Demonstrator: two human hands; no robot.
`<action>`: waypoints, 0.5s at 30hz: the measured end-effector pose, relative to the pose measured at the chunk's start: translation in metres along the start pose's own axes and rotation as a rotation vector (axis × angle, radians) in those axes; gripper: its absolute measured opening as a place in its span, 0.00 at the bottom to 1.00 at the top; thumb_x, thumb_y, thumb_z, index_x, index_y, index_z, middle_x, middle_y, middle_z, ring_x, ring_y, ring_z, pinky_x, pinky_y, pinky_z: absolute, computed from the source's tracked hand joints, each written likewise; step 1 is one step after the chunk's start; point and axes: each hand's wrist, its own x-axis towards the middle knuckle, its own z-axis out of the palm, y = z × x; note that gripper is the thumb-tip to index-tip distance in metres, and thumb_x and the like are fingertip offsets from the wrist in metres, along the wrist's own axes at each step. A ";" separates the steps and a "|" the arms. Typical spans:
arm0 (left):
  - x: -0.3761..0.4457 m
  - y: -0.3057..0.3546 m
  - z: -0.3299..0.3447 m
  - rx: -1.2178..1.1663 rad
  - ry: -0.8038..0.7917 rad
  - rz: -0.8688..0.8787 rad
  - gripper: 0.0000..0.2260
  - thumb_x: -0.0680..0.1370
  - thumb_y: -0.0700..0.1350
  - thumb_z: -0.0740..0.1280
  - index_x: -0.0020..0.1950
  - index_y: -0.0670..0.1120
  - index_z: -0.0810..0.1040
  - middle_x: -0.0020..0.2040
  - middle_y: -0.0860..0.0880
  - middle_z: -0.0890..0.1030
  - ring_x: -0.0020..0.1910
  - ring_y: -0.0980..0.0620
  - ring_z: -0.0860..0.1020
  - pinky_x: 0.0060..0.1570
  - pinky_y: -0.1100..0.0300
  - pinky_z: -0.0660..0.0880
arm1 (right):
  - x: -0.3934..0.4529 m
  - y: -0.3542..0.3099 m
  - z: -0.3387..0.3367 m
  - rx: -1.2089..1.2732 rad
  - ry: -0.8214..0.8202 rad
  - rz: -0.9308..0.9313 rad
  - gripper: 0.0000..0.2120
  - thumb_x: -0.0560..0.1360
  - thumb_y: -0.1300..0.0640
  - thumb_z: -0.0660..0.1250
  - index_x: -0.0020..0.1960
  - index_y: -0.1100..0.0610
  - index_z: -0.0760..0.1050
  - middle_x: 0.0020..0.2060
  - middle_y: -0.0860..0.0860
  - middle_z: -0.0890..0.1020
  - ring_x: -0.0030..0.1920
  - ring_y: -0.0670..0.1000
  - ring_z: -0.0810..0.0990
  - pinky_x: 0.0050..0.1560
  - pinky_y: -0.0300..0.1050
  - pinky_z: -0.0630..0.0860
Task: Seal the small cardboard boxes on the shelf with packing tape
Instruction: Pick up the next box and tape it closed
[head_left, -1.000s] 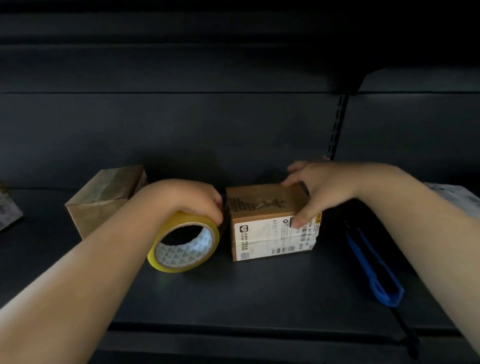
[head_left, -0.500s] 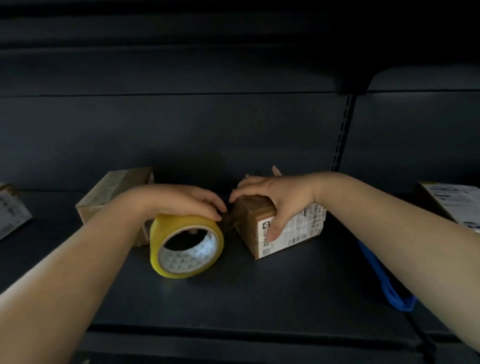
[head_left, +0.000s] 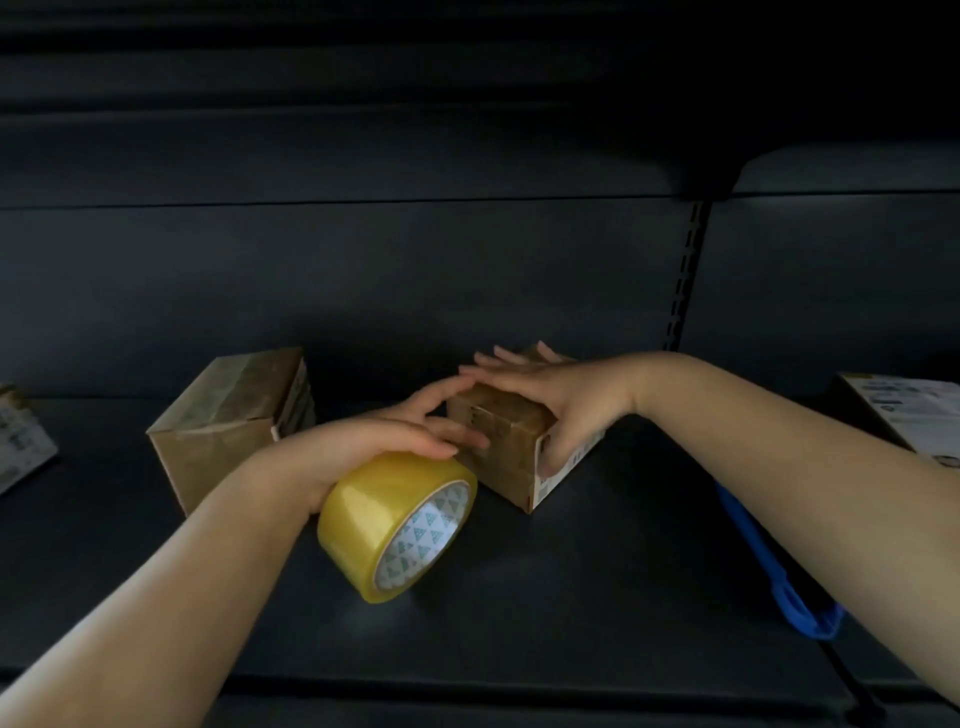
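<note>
A small brown cardboard box (head_left: 498, 441) with a white label on its right face stands turned at an angle on the dark shelf (head_left: 571, 597). My right hand (head_left: 561, 400) lies flat on the box's top with straight fingers, the thumb down against the labelled side. A yellow roll of packing tape (head_left: 384, 514) stands on edge just left of the box. My left hand (head_left: 384, 441) rests on top of the roll, its fingers stretched out to touch the box's near left corner and top edge. I cannot make out a loose tape end.
A second brown box (head_left: 223, 421) stands behind my left forearm. A blue-handled tool (head_left: 769, 566) lies on the shelf under my right forearm. Labelled boxes sit at the far left edge (head_left: 21, 441) and far right edge (head_left: 904, 415). A slotted upright (head_left: 685, 270) divides the back wall.
The box has been turned so a corner faces me. My right hand went from gripping its side to lying flat on top. My left hand's fingers stretched from the roll toward the box.
</note>
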 end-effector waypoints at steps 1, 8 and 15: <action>0.000 -0.001 0.000 -0.006 -0.025 -0.001 0.39 0.58 0.50 0.70 0.68 0.58 0.60 0.59 0.47 0.80 0.53 0.55 0.80 0.58 0.57 0.69 | -0.004 0.001 0.001 0.121 0.012 0.031 0.51 0.67 0.40 0.71 0.74 0.40 0.36 0.75 0.44 0.38 0.73 0.49 0.32 0.70 0.55 0.31; 0.010 -0.009 0.000 -0.070 -0.026 -0.067 0.29 0.66 0.43 0.64 0.66 0.60 0.66 0.61 0.44 0.75 0.60 0.48 0.75 0.57 0.58 0.70 | 0.021 0.024 0.016 0.342 0.353 0.311 0.26 0.79 0.40 0.47 0.75 0.44 0.51 0.76 0.49 0.51 0.75 0.50 0.49 0.72 0.47 0.46; 0.020 -0.013 -0.001 -0.171 -0.062 -0.057 0.30 0.63 0.36 0.58 0.64 0.54 0.65 0.44 0.46 0.85 0.48 0.52 0.82 0.49 0.61 0.75 | 0.024 0.052 0.014 0.628 0.512 0.476 0.20 0.78 0.43 0.57 0.66 0.51 0.72 0.60 0.53 0.77 0.49 0.48 0.76 0.44 0.39 0.70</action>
